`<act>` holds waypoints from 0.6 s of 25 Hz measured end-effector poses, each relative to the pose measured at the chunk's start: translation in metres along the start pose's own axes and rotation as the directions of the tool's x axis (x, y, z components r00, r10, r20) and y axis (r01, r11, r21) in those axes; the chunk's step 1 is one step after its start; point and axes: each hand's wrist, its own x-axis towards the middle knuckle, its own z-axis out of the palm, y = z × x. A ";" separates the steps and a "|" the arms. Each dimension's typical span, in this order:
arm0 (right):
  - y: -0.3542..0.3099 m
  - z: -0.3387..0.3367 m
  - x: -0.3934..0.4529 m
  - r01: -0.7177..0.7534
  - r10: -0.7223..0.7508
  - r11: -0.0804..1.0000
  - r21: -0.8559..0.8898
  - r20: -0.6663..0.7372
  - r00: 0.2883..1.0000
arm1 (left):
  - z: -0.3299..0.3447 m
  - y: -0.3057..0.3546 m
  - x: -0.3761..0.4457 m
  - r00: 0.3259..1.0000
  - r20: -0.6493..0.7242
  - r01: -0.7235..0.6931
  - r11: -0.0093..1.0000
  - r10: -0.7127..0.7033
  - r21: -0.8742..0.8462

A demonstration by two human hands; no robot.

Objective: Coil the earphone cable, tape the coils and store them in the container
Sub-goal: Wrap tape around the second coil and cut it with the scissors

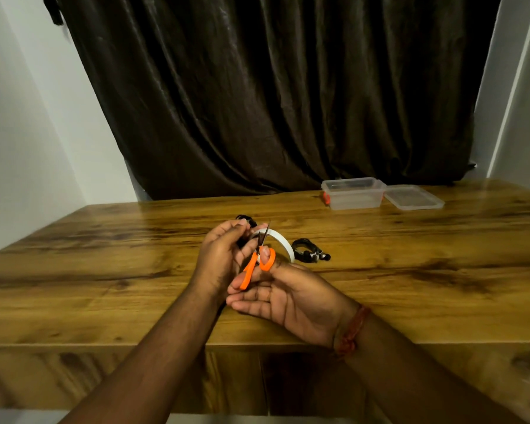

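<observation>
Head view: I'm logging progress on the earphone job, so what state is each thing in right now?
Container: open, on the table's far right.
Lid: off, flat beside the container.
Scissors: in the right hand, blades at the tape.
Tape: held up, strip pulled out.
Left hand: holding a dark cable bundle and the tape.
Earphones: coiled, lying on the table, not yet stored.

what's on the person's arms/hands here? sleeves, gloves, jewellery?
Both forearms are bare as far as the frame shows: no sleeves, no gloves. The left hand has nothing visible on it or its wrist. The right hand has a reddish-orange braided thread wristband wrapped around the wrist, with a knot on the near side. No rings or watch visible on either hand.
</observation>
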 end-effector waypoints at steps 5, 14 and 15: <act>-0.001 -0.001 0.002 0.014 -0.013 0.998 0.063 -0.013 1.000 | 0.000 0.000 -0.001 0.999 0.037 -0.002 1.000 0.001 0.028; 0.004 -0.006 0.007 0.050 -0.044 0.993 0.104 -0.060 0.997 | 0.004 0.000 -0.004 0.999 0.029 -0.029 0.999 0.028 0.042; 0.003 -0.006 0.006 0.048 -0.042 0.994 0.101 -0.060 0.997 | 0.003 -0.001 -0.003 0.999 0.026 -0.029 0.999 0.028 0.038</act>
